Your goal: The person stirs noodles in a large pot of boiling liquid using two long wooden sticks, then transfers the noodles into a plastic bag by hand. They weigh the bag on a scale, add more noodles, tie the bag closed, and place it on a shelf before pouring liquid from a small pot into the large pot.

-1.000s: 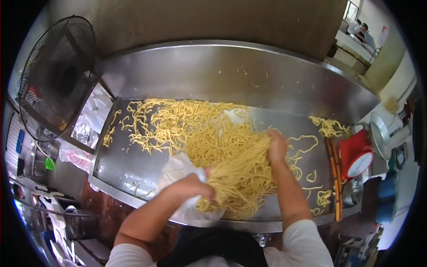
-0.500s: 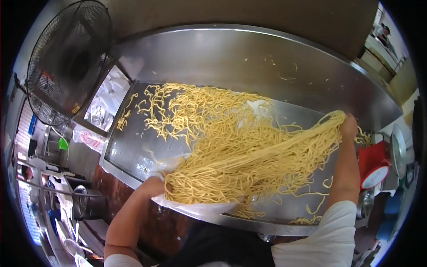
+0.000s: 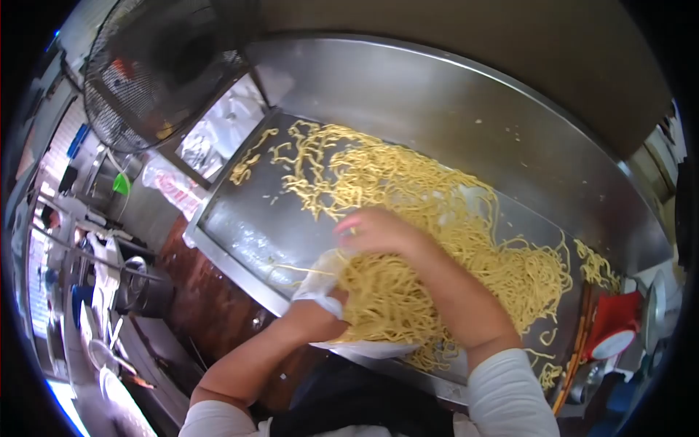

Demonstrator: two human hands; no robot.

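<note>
A large heap of yellow noodles lies in a steel tray. At its near side a clear plastic bag has a clump of noodles in its mouth. My left hand is closed on the bag's edge, its fingertips hidden by plastic and noodles. Over that clump reaches my right hand, fingers stretched to the left above the bag and slightly blurred. No noodle strands hang from it.
A large fan stands at the upper left, with plastic bags beside the tray. On the right are a red scale and a long wooden stick. A tall steel wall backs the tray.
My right hand has swung from the far right to the left over the bag and let go of the stretched noodle strands. My left hand stays at the bag. The view has turned.
</note>
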